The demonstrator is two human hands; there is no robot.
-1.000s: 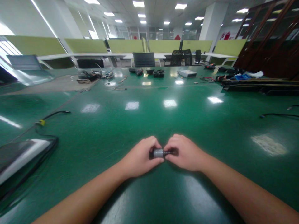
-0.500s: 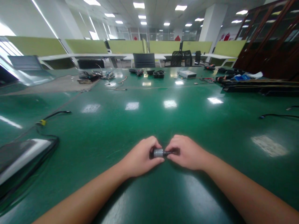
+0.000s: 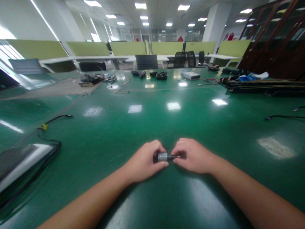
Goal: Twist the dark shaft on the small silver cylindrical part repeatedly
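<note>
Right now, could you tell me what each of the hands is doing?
Left hand: closed on the small grey cylinder.
Right hand: closed, pinching the dark shaft at its end.

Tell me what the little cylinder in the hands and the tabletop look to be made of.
Cylinder: likely metal, dull silver-grey sheen, with a darker stub toward the right hand. Tabletop: smooth glossy green, maybe a rubber or vinyl mat; it mirrors the ceiling lights.

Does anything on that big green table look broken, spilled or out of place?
Nothing stands out. Both hands, left hand and right hand, hold a small metal cylinder over the green table. Loose cables and tools lie scattered but unspilled.
</note>
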